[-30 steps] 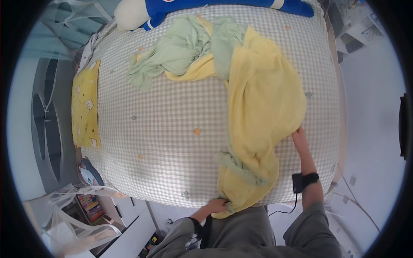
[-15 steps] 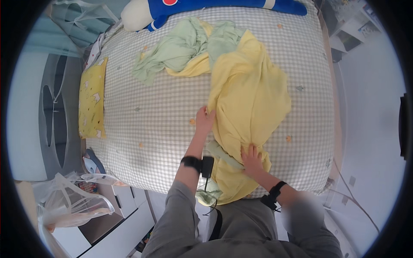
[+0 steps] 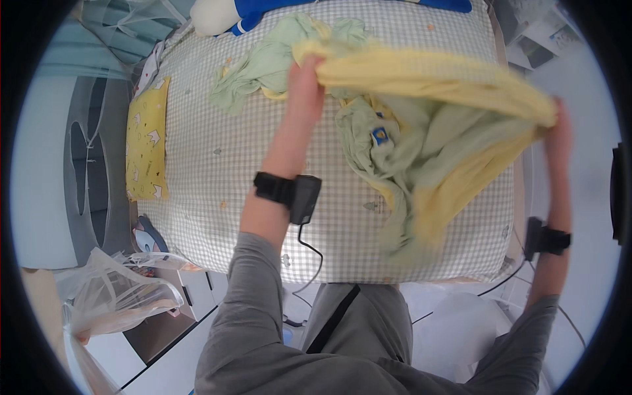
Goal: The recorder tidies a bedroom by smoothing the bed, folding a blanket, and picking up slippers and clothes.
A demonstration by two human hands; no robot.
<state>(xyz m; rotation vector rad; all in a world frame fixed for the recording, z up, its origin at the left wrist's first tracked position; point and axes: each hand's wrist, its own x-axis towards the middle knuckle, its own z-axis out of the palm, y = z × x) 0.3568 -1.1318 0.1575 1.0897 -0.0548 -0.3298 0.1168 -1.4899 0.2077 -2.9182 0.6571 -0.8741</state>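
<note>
A soft two-sided blanket, yellow on one face and pale green on the other (image 3: 421, 125), hangs partly lifted over the bed. My left hand (image 3: 307, 82) is closed on its yellow edge toward the far side. Out at the right, past the mattress edge, my right hand (image 3: 558, 125) grips the other end of that edge, a little blurred. Between them the yellow edge is stretched in a band, and the green face drops below it. A small blue patch (image 3: 380, 135) shows among the green folds. More crumpled green cloth (image 3: 263, 66) lies at the far left of it.
The bed has a checked sheet (image 3: 257, 145). A yellow pillow (image 3: 147, 141) lies at its left edge, and a blue-and-white plush toy (image 3: 263, 6) at the far edge. White drawers (image 3: 197, 289) and a clear plastic bag (image 3: 108, 289) are at lower left. A white wall stands right.
Both hands have lifted the blanket's edge off the bed. The left went farther away, the right up and out to the right. The green underside has come into view.
</note>
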